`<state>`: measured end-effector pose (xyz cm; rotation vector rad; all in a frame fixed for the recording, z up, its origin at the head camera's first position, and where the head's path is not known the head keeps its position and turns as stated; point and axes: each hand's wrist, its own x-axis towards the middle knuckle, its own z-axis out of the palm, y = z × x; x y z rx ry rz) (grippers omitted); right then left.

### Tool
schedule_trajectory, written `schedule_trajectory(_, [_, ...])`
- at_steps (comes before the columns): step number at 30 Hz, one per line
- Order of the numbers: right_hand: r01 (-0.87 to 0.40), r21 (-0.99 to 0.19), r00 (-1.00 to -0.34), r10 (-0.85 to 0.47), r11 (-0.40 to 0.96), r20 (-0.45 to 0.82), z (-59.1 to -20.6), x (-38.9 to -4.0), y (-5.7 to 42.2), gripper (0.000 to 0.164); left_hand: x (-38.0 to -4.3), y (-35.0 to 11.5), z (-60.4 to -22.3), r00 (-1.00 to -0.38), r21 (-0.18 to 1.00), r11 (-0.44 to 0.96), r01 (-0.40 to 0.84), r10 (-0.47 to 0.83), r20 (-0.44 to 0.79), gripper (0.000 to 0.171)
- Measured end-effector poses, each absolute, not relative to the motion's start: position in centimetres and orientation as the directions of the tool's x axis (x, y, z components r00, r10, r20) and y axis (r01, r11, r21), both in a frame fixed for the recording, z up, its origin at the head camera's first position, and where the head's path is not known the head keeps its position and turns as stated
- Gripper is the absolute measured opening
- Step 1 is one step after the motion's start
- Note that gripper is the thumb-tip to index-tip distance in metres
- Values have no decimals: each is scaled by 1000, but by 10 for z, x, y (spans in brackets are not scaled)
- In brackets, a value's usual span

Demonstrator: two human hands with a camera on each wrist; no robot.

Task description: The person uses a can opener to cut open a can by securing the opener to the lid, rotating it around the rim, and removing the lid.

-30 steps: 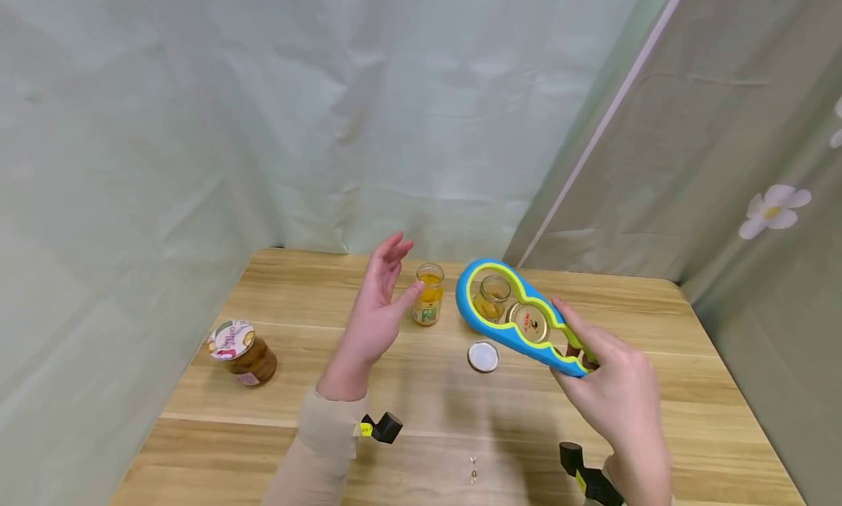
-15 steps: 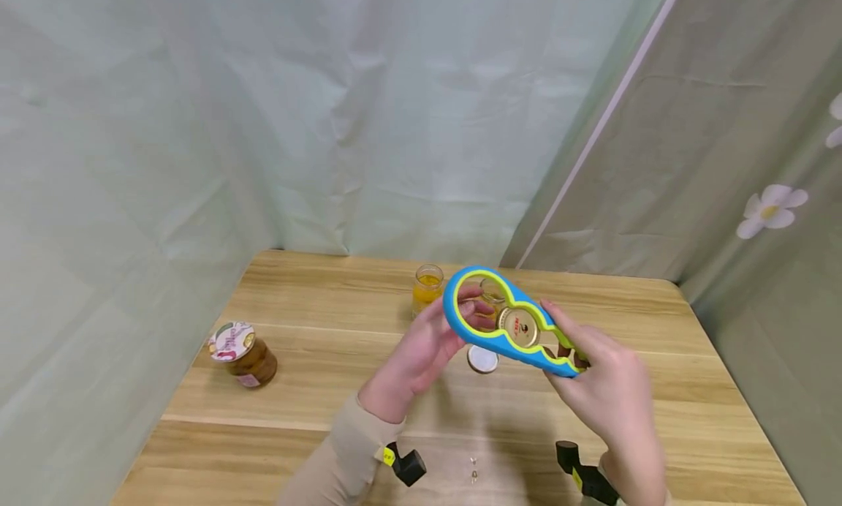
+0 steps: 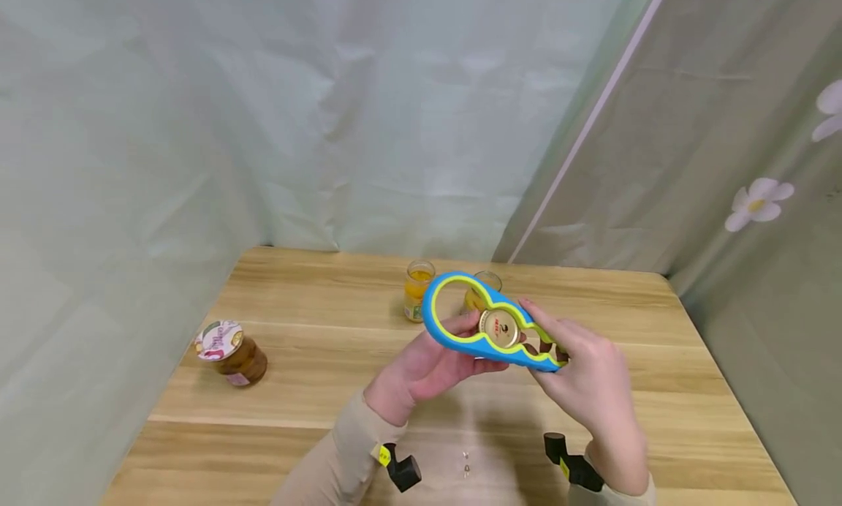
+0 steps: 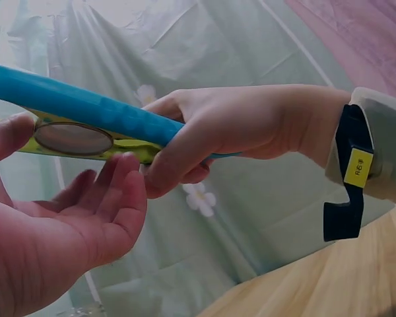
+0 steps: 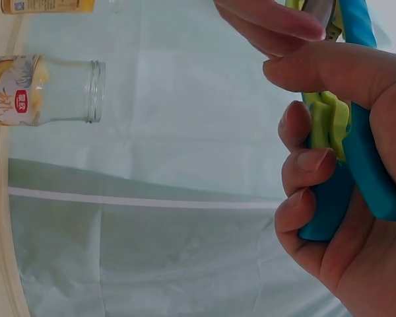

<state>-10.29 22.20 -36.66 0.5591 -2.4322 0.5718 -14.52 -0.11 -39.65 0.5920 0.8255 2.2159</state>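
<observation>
Brown fruit packs the lidded jar (image 3: 251,360) at far left, on the wooden table (image 3: 316,330). Next along, an uncapped jar of orange contents (image 3: 416,294), and in front, the left hand (image 3: 430,363): fingers loosely curved beneath the blue-and-lime opener (image 3: 505,355), contact hard to judge! Behind, another uncapped jar (image 3: 488,277), partly hidden. Gold lid (image 3: 500,328) sits in the opener's middle loop, up above the table, and the right hand (image 3: 588,367) grips the handles.
</observation>
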Motion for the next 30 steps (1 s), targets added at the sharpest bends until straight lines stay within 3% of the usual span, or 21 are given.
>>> schedule_trajectory(4, [-514, -262, -749, -278, 817, 602, -365, -104, 222, 69, -146, -1, -397, -640, 678, -557, -480, 751, 164, 49])
schedule_trajectory(12, [-561, -244, -717, -317, 791, 621, -360, -107, 221, 68, -149, -1, -394, -531, 652, -542, -530, 812, 243, 56])
schedule_trajectory(30, [-578, -233, -708, -340, 782, 619, -367, -102, 220, 71, -146, -7, -398, -476, 604, -533, -593, 836, 272, 51])
